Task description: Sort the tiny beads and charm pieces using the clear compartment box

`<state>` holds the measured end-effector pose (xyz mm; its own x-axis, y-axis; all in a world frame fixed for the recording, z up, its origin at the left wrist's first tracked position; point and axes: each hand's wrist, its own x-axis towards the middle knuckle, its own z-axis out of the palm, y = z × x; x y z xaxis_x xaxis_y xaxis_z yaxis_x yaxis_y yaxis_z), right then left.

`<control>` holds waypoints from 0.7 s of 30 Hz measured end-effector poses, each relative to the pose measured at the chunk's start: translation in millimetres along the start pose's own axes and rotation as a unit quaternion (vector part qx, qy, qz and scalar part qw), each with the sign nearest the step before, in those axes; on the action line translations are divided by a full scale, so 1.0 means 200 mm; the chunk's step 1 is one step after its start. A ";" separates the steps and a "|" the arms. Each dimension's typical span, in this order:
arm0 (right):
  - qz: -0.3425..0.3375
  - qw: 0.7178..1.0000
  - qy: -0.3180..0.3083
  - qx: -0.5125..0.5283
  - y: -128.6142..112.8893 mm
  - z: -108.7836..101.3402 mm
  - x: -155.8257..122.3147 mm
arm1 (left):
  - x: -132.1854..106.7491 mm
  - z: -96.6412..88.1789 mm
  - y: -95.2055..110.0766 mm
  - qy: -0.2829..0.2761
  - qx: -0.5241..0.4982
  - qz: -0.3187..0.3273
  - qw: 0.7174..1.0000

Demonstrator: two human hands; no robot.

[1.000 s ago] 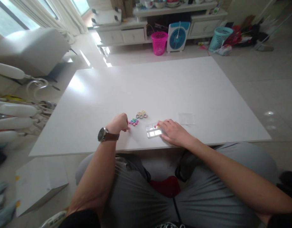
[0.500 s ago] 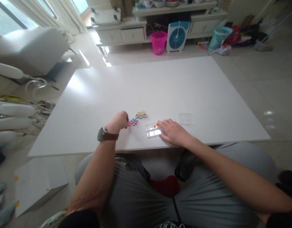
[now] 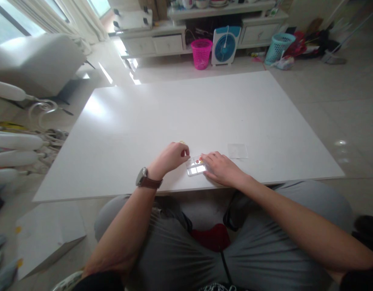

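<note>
A small clear plastic compartment box lies on the table, with several tiny red and yellow pieces in an upper right compartment. My right hand grips the right end of the box, its fingers over the far corner and thumb at the near side. At the box's upper left edge, my left hand is closed in a pinch; whatever is between the fingertips is too small to make out. Behind that hand a bit of the pale ring-shaped pieces shows. The pile of colourful small pieces is hidden by the left hand.
A flat clear square lid lies on the white table to the right of my right hand. Beyond the table stand a pink basket, a blue fan and a light-blue basket. Chair parts are at the left.
My left hand has moved right from the colourful pile to the box's left edge, now covering the pile and most of the ring-shaped pieces. My right hand stays on the box.
</note>
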<state>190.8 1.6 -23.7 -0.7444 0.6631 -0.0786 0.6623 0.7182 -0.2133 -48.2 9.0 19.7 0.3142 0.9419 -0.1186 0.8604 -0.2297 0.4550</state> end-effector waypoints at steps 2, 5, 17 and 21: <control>0.001 1.000 0.003 0.002 0.00 0.00 0.00 | 0.01 0.06 0.04 -0.002 0.015 0.026 1.000; -0.001 1.000 0.001 0.002 0.00 0.00 0.00 | 0.02 0.12 0.07 -0.019 0.043 0.027 0.999; 0.000 1.000 0.001 0.003 0.00 -0.01 0.00 | 0.04 0.19 0.16 0.001 0.097 -0.044 0.994; 0.000 1.000 0.000 -0.001 0.01 0.00 0.00 | 0.02 0.06 0.10 0.004 0.061 -0.046 0.997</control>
<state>192.4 2.1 -24.6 -0.7438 0.6637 -0.0785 0.6631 0.7182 -0.2108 -25.3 5.8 18.2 0.2290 0.9621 -0.1479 0.9281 -0.1699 0.3314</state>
